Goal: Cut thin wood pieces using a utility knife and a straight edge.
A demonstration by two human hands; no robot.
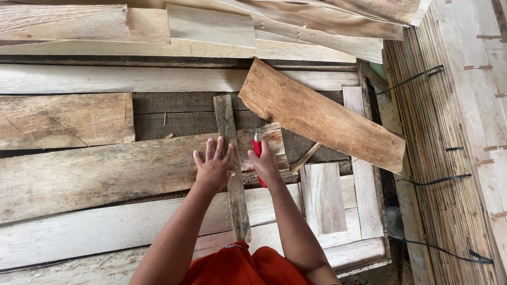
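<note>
Wood veneer sheets everywhere, left hand [214, 166] flat on strip [232, 169], right hand [265, 164] gripping red cutter [257, 153].

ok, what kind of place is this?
Probably a wood or veneer workshop. Rough veneer sheets cover the work surface, strapped veneer bundles stand at the side, and the right hand holds a red cutter beside a narrow strip under the left hand.

left hand [214, 168] flat, fingers spread; right hand [265, 164] in closed grip.
</note>
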